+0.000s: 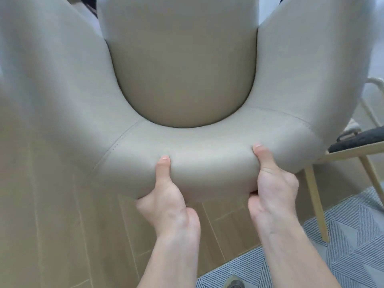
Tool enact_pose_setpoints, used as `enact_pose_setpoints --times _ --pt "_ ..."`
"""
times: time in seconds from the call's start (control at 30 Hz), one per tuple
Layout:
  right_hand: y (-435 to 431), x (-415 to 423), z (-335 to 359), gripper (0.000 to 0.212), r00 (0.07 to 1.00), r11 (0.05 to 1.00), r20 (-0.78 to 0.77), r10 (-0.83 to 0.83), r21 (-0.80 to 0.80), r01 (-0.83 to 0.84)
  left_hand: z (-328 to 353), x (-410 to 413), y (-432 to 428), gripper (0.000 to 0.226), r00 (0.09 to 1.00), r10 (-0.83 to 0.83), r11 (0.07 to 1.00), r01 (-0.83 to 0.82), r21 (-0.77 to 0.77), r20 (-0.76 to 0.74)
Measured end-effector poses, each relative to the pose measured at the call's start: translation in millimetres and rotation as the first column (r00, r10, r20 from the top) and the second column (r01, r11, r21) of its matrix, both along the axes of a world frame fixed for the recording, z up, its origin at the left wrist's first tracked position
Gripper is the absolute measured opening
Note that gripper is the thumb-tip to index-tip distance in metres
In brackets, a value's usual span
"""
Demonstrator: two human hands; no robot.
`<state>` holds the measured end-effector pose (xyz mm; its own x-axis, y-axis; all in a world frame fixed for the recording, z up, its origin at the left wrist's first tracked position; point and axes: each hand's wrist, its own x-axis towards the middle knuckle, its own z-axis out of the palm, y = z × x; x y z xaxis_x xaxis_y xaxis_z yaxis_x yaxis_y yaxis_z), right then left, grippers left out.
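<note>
A home living space: a padded beige armchair (pixel 187 80), wood-plank floor (pixel 52 225), striped rug (pixel 342 246), and wooden-legged side table (pixel 353 154).

Dead centre, the beige padded U-shaped chair back (pixel 203 142) curves toward the viewer, and its two arms run up the left and right sides. The rounded beige seat cushion (pixel 182 80) sits inside that curve, beyond the hands. At the near edge, the left hand (pixel 166 200) has its thumb on top and its fingers underneath. The right hand (pixel 274 190) is just to its right, set the same way, and the two are apart. The tan wood-plank floor (pixel 52 204) lies beneath, to the left and centre. The grey striped rug (pixel 353 246) lies at the lower right. The light wooden chair with a dark seat pad (pixel 357 138) stands at the right, partly behind the right arm, one leg on the rug. A dark shoe toe (pixel 233 284) rests on the rug at the bottom edge, between the forearms.
</note>
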<state>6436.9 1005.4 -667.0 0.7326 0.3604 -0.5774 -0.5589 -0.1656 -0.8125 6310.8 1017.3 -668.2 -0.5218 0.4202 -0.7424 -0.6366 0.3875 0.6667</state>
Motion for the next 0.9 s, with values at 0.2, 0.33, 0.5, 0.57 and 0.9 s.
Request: enact_pose_setpoints --times 0.2,0.33,0.5,0.57,0.9 --pt "115 12 47 0.055 0.999 1.000 0.048 -0.002 -0.023 0.003 44 18 110 0.081 1.000 -0.002 0.997 0.001 0.074 0.019" --pt "191 22 60 0.081 0.994 0.996 0.087 -0.061 -0.055 0.066 57 30 185 0.087 1.000 0.004 0.997 -0.002 0.076 -0.021" --pt "268 35 71 0.078 0.997 0.996 0.070 -0.031 -0.084 0.037 68 42 259 0.083 0.996 0.020 0.999 -0.017 0.040 -0.092" --pt "292 41 78 0.076 0.997 0.989 0.070 -0.032 -0.145 0.042 72 44 284 0.074 0.995 0.000 1.000 0.002 0.030 -0.095" --pt "390 50 93 0.072 0.999 0.964 0.040 0.018 -0.264 -0.007 82 53 383 0.090 0.990 -0.029 0.997 0.020 -0.072 -0.134"
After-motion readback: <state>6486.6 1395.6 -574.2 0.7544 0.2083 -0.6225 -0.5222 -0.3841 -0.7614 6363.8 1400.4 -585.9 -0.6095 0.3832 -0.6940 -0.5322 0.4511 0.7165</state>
